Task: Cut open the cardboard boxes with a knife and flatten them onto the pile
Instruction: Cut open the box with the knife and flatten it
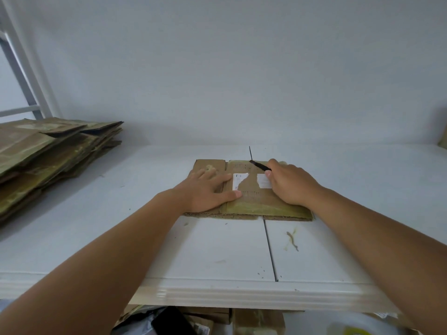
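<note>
Left hand [208, 189] presses flat on the flattened box [249, 204]; right hand [290, 184] grips the knife [260, 165].

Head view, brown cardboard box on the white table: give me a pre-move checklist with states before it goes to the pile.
1. Brown cardboard box lies flat: ok.
2. Left hand presses it, fingers straight: ok.
3. Right hand grips the black knife: ok.
4. Blade points away from the left hand: ok.
5. All seams cut: cannot tell.
6. Pile of flattened brown cardboard at left, white table bare between: ok.
</note>
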